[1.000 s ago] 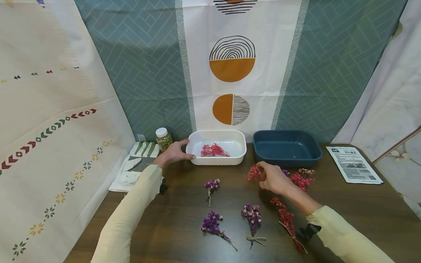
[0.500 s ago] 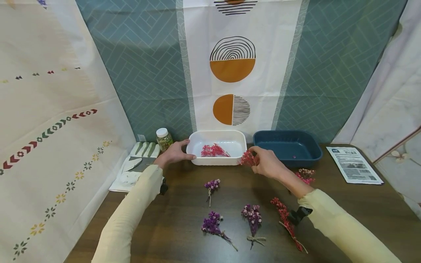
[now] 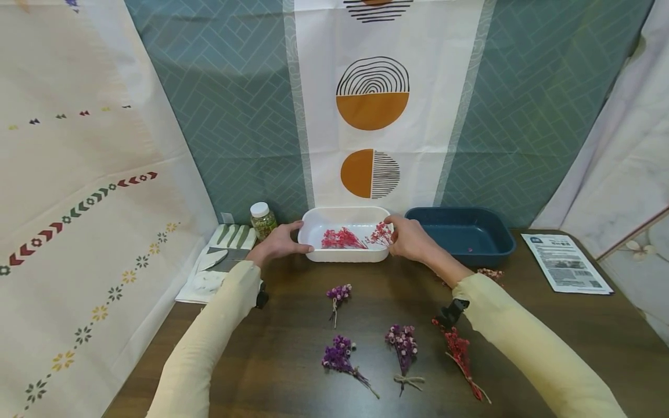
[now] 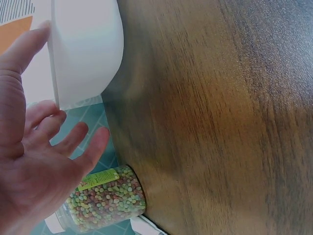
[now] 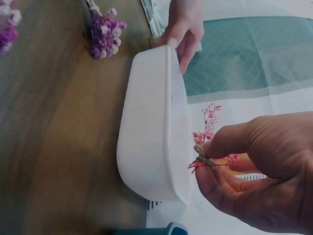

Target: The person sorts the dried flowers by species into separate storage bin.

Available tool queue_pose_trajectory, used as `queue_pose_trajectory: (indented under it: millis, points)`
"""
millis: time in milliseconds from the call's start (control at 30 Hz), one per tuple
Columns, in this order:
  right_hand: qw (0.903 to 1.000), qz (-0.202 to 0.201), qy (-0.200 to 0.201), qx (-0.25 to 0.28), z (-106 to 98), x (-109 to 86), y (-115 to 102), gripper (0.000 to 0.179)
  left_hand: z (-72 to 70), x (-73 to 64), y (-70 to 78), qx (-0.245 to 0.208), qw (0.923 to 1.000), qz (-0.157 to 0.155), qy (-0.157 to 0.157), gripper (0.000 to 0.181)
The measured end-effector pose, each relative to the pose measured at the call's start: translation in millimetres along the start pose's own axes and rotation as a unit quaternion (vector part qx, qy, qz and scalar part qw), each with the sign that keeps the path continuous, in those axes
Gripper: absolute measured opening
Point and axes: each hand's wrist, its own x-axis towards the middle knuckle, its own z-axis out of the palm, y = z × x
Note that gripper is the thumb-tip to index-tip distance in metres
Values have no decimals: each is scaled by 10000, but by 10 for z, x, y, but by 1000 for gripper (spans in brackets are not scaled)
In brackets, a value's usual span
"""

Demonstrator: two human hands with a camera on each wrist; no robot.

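My right hand pinches a small bunch of dried red flowers at its tied stems, over the right end of a white basin. In the right wrist view, thumb and fingertips meet at the twine knot. Another bunch of pinkish-red flowers lies inside the basin. At the basin's left end rests my left hand, its thumb at the rim and its other fingers loosely spread in the left wrist view. Beside the left fingers stands a white-capped jar of coloured pellets.
Purple bunches and a red tied bunch lie on the brown table. A dark blue basin stands at the right, near a printed packet. Gloves and a trowel lie at the left.
My right hand has carried the red bunch left and away from me, from beside the blue basin to over the white basin's right end. My left hand stays at the white rim.
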Motion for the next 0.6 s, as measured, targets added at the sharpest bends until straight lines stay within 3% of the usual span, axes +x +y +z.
queue_pose_trajectory:
  millis: [267,400,600]
  points:
    - [9994,210,-59,-281,31,299,-16,64,-9,29,11,16,10000,81,15,91]
    - [9983,279,24,-509,94,454,-25,64,-13,51,2,25,9998,173,62,91]
    - [9973,375,-161,-609,243,622,-32,66,-2,53,-39,57,9998,187,47,91]
